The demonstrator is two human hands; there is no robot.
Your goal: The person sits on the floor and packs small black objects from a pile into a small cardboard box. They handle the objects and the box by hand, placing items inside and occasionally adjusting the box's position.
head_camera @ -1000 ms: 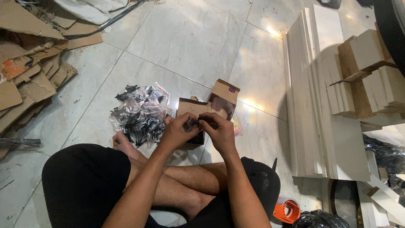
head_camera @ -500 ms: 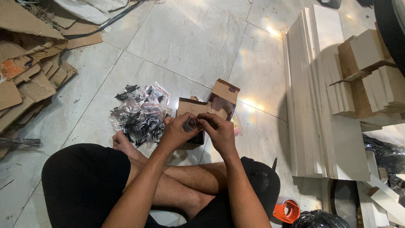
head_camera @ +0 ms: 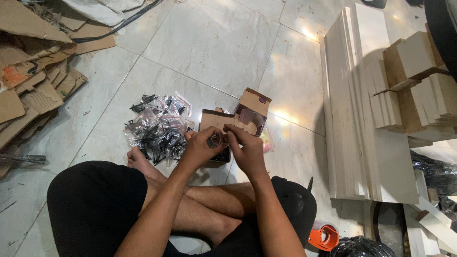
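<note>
I sit cross-legged on a tiled floor. My left hand (head_camera: 202,147) and my right hand (head_camera: 243,148) meet over an open brown cardboard box (head_camera: 238,116). Together they pinch a small clear plastic bag (head_camera: 216,140) with dark small parts inside; the fingers hide most of it. More black pieces show in the box just under my hands. To the left of the box lies a pile of clear bags filled with black screws (head_camera: 157,126), close to my bare foot (head_camera: 138,162).
Flattened cardboard scraps (head_camera: 33,71) cover the left side. Long white boards (head_camera: 357,109) and stacked short wood blocks (head_camera: 419,85) lie on the right. An orange tape dispenser (head_camera: 323,236) and a black plastic bag (head_camera: 359,247) sit by my right knee.
My fingers have shifted slightly on the small bag; both hands stay in the same place over the box.
</note>
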